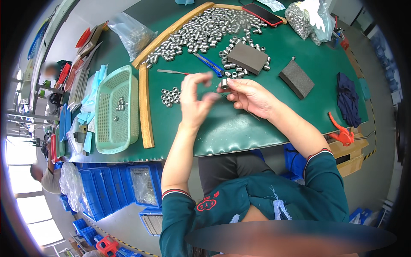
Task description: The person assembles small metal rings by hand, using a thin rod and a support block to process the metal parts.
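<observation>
My right hand pinches a short shiny metal sleeve between thumb and fingers, above the green table. A thin dark rod shows below that hand; I cannot tell whether it is gripped. Just left of the sleeve, my left hand is raised, thumb and fingers curved apart with blurred tips and nothing seen between them. A small group of metal sleeves lies on the table beside my left hand. Beyond both hands are a blue utility knife and a slim file.
A wooden strip frame borders a big heap of sleeves. Loose sleeves surround a grey-brown block; a dark abrasive block lies to its right. A green basket with several sleeves stands left. An orange-red air gun is at the right edge.
</observation>
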`<control>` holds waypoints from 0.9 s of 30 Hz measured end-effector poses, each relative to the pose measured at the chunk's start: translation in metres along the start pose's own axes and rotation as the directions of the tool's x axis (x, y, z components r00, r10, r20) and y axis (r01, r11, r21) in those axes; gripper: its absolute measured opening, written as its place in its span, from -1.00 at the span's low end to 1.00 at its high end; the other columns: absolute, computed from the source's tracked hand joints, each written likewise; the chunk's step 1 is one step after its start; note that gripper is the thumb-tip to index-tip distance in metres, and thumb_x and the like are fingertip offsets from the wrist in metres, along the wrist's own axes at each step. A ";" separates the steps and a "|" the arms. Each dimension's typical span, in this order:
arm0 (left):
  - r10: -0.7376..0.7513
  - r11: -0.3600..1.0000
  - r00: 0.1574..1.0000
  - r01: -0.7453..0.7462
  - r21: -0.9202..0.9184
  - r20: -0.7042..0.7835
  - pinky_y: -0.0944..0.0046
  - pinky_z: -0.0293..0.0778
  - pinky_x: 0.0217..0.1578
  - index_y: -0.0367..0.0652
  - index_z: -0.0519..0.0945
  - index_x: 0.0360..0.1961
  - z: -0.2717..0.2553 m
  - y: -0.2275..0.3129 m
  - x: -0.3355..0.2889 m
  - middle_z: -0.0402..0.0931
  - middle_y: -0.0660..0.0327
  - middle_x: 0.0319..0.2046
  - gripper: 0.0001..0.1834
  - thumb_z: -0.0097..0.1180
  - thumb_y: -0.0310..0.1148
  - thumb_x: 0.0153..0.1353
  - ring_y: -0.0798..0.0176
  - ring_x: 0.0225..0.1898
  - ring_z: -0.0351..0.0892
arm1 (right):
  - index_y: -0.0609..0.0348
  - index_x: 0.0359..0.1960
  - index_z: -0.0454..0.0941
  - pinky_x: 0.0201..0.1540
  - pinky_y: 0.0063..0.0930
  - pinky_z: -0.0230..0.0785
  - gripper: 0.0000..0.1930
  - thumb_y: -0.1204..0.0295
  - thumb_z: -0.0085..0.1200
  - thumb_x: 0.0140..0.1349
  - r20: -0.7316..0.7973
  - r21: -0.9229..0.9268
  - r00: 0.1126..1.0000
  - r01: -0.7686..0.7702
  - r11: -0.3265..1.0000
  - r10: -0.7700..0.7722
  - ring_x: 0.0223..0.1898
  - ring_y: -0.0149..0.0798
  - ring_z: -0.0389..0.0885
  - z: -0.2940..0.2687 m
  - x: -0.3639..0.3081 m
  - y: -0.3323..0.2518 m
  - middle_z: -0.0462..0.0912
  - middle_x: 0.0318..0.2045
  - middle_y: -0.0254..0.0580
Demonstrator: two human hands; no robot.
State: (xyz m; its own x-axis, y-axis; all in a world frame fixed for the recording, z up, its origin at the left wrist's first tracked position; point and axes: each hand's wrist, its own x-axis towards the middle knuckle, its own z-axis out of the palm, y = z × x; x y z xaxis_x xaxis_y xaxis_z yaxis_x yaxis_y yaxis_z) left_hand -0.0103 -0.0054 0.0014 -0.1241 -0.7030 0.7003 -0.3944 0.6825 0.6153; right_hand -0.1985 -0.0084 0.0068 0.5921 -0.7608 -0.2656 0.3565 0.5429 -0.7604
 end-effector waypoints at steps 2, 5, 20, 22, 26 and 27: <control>-0.139 0.989 0.986 0.133 -0.065 -0.096 0.23 0.32 -0.21 -0.21 0.50 -0.51 -0.010 -0.017 -0.008 0.47 0.25 -0.53 -0.78 0.05 -0.34 0.25 0.19 -0.36 0.47 | 0.11 -0.13 0.56 -0.44 -0.78 0.33 -0.68 0.14 0.07 0.27 -0.007 0.009 1.000 0.021 1.000 -0.021 -0.39 -0.69 0.44 0.002 0.000 0.000 0.56 -0.34 -0.54; -0.259 0.966 0.958 0.256 -0.044 -0.126 0.27 0.35 -0.18 -0.24 0.54 -0.42 -0.009 -0.009 -0.002 0.50 0.22 -0.44 -0.89 0.07 -0.44 0.21 0.21 -0.30 0.47 | 0.17 -0.09 0.52 -0.48 -0.77 0.36 -0.69 0.20 0.03 0.31 -0.008 -0.050 0.999 0.042 0.998 -0.042 -0.41 -0.67 0.46 -0.001 0.002 0.001 0.57 -0.30 -0.48; 0.076 0.996 0.986 -0.083 0.042 0.148 0.07 0.27 0.08 -0.09 0.58 -0.15 0.002 -0.003 0.002 0.52 0.24 -0.14 -0.62 0.33 -0.44 -0.08 0.03 0.07 0.40 | 0.05 -0.14 0.49 -0.44 -0.78 0.37 -0.67 0.09 0.09 0.26 0.005 0.041 0.998 0.061 0.997 -0.061 -0.38 -0.66 0.46 0.001 0.001 0.006 0.53 -0.30 -0.50; 0.071 0.997 0.991 -0.073 0.015 0.117 0.09 0.28 0.07 -0.09 0.58 -0.16 0.002 -0.004 0.002 0.54 0.24 -0.16 -0.63 0.33 -0.45 -0.08 0.04 0.05 0.43 | 0.08 -0.15 0.49 -0.43 -0.74 0.39 -0.66 0.08 0.06 0.27 -0.086 -0.048 0.975 0.202 0.978 -0.206 -0.38 -0.62 0.46 0.002 -0.001 0.003 0.53 -0.27 -0.43; -0.068 0.997 0.996 0.070 -0.024 0.065 0.18 0.34 0.01 -0.14 0.57 -0.16 0.005 -0.006 -0.003 0.56 0.21 -0.19 -0.66 0.30 -0.48 -0.03 0.13 -0.06 0.50 | 0.12 -0.12 0.49 -0.10 -0.41 0.38 -0.58 0.08 0.17 0.15 0.092 -0.900 0.506 0.411 0.145 -0.858 -0.11 -0.29 0.51 -0.021 0.007 -0.021 0.54 -0.12 -0.18; -0.187 0.979 0.981 0.190 -0.078 0.046 0.21 0.35 -0.02 -0.15 0.56 -0.16 0.007 -0.008 -0.005 0.56 0.20 -0.19 -0.66 0.29 -0.49 -0.02 0.16 -0.09 0.51 | 0.09 -0.09 0.50 0.04 -0.27 0.32 -0.54 0.06 0.21 0.10 0.276 -0.961 0.399 0.135 -0.241 -0.874 -0.01 -0.18 0.48 -0.026 0.005 -0.032 0.51 -0.05 -0.09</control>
State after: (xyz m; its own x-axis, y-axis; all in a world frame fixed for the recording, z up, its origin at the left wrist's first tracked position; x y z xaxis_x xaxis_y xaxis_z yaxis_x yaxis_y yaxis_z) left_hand -0.0126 -0.0089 -0.0092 -0.0894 -0.8267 0.5555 -0.3387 0.5498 0.7636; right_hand -0.2253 -0.0388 0.0139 0.1239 -0.6805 0.7222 -0.7003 -0.5756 -0.4223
